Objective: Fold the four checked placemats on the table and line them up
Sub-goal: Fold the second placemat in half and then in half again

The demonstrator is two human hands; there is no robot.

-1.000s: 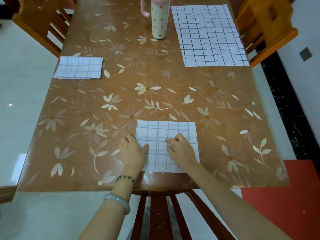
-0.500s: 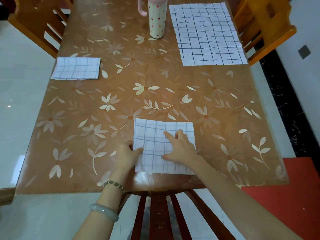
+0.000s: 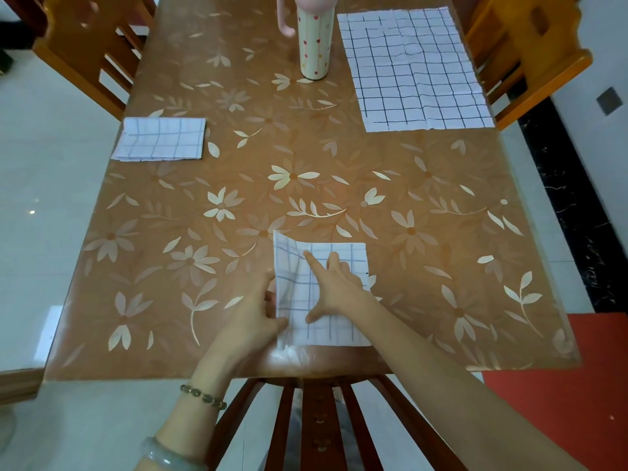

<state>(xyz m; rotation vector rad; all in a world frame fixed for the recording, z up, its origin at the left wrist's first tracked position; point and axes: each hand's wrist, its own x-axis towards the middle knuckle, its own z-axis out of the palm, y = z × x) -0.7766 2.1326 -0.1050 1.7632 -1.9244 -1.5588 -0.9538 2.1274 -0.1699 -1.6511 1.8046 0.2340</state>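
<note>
Since a second earlier, the left hand (image 3: 258,311) had slid to the placemat (image 3: 331,331) and pinched its left edge, raising it. The right hand (image 3: 334,287), fingers spread flat, pinned the cloth at the counter's (image 3: 441,198) near edge. This looked like the second fold; next, the lifted edge needed carrying across to meet the right edge squarely.

Colours and patterns: checked cloths on a floral worktop (image 3: 441,232)

Listed: worktop amber-brown, glossy, printed with cream and pale-orange flowers and leaves; near placemat (image 3: 339,331), under the right grip (image 3: 336,287), white with blue-grey check; folded placemat (image 3: 159,141), far left of the left grip (image 3: 255,317), white with blue-grey check; flat placemat (image 3: 414,69), beyond the right grip, white with black grid; tumbler (image 3: 314,45), beyond both grips, cream with fine stripes and small red hearts, pink lid and handle; side chair (image 3: 530,45) orange wood; near chair (image 3: 316,419) dark red-brown; floor (image 3: 40,266) pale grey tile; mat (image 3: 560,385), right of the right grip, red; bangle (image 3: 166,460) pale green.
</note>
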